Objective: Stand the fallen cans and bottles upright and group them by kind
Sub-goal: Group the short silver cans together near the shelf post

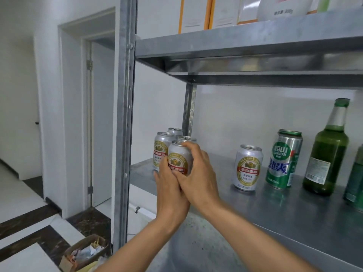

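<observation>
While the left hand (170, 193) and right hand (198, 173) clamp together round a silver can (177, 160), three like cans (162, 148) stand just behind it on the shelf (294, 213); well right of it stand a fifth can (247, 167), a green can (283, 160) and a bottle (327, 154).

Shelf board (275, 209), left end: three rear cans (162, 146) stand close together, and before them is the front can (177, 160), gripped by the left hand (170, 195) from below and the right hand (198, 173) from the right. Well apart to the right stand, left to right, a lone short can (248, 167), a tall can (284, 160), a bottle (328, 154) and a second bottle (355, 179) at the frame edge. An upper shelf (235, 42) lies above, and a cardboard box (84, 252) is on the floor, lower left.
</observation>
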